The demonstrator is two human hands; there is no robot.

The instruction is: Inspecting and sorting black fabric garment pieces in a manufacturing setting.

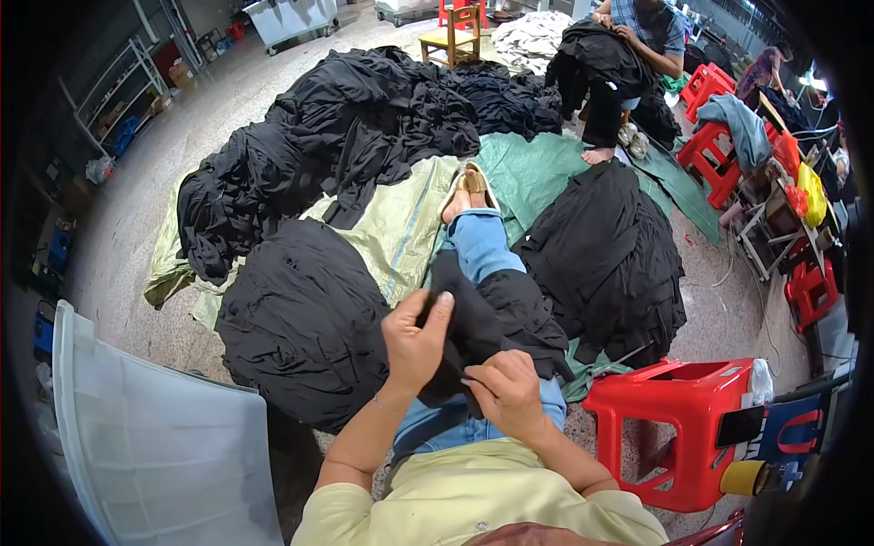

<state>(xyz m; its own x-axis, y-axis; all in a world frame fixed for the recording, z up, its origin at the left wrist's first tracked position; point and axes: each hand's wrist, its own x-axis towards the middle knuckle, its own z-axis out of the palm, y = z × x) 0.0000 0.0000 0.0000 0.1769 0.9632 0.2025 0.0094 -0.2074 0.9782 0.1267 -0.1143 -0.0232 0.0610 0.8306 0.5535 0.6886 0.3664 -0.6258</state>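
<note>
- Limp black cloth piece (469,318): centre of the frame, raised above the lap; its longer run goes roughly top to bottom, leaning slightly, folds hiding its full outline.
- Key relation: cloth lies between the hands, reaching up and right from the left grip, up and left from the right; both hands touch it, so neither is nearer.
- Left hand (414,337): at the cloth's left side, thumb up, fingers closed on the fabric.
- Right hand (512,391): lower and to the right, thumb and fingertips pinched together at the lower edge; a small dark tip shows there, tool or fabric cannot be told.
- Around: more black fabric (523,305) over the legs; rounded black cloth heaps left (300,318) and right (605,264) of centre.
- Farther: red plastic stool (701,414), lower right; translucent plastic bin (164,437), lower left.
</note>
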